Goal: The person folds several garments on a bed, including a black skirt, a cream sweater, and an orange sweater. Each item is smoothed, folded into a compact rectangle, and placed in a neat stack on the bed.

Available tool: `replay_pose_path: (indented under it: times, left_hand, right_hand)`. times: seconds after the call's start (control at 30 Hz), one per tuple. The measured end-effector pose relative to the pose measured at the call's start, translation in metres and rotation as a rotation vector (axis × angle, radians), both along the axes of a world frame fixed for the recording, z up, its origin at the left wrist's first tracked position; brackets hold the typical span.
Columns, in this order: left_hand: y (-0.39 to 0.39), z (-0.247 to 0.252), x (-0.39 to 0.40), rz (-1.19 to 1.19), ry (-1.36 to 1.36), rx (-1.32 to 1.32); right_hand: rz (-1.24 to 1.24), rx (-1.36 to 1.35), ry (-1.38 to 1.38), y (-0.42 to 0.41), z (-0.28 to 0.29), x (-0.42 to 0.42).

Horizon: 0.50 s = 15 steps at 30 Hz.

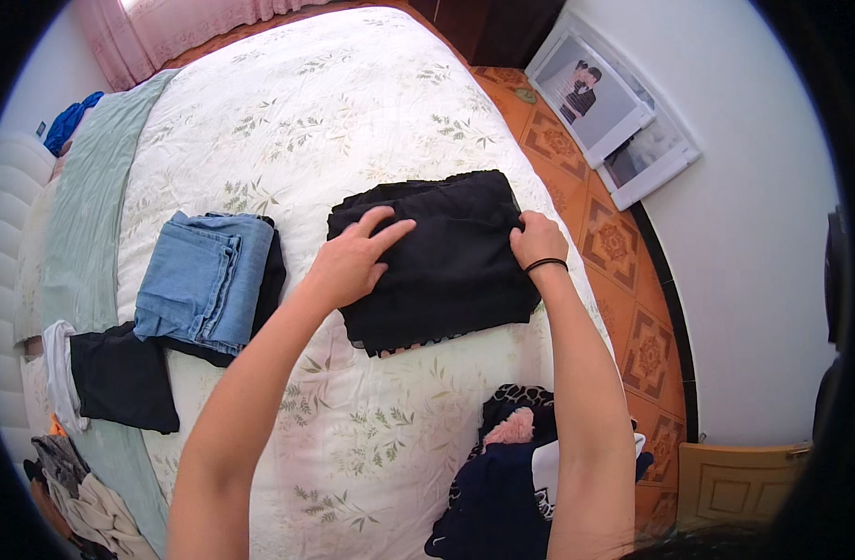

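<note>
A folded black garment (441,259) of thin fabric lies on the floral bedspread (399,420), with a patterned edge showing beneath its near side. My left hand (357,259) rests on its left part, fingers spread. At its right edge, my right hand (539,241) pinches the fabric between thumb and fingers; a black band circles that wrist. Left of my left hand sits a stack with folded blue jeans (196,273) on top of dark clothing. Beside the stack lies a folded black garment (123,378) next to a white one (62,371).
A loose heap with a navy garment (483,497) and pink fluffy fabric (511,427) lies at the near right, partly behind my right forearm. More clothes (98,504) are at the lower left. Framed pictures (588,91) lean on the wall beyond the tiled floor (609,238).
</note>
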State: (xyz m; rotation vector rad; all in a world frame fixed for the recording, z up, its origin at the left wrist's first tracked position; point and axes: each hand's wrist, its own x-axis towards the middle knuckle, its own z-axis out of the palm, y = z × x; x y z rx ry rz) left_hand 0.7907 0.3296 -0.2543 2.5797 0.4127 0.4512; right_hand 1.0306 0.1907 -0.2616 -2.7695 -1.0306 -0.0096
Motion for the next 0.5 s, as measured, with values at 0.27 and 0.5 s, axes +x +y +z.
replay_pose_path:
  times: [0.27,0.5]
  left_hand:
    - [0.036,0.012,0.006,-0.003,-0.069,-0.269]
    - [0.038,-0.021,0.013,0.192,-0.174,-0.241]
  right_hand:
    - [-0.134,0.274,0.105,0.007,0.018,0.023]
    - [-0.173,0.677,0.221,0.016,-0.031,0.045]
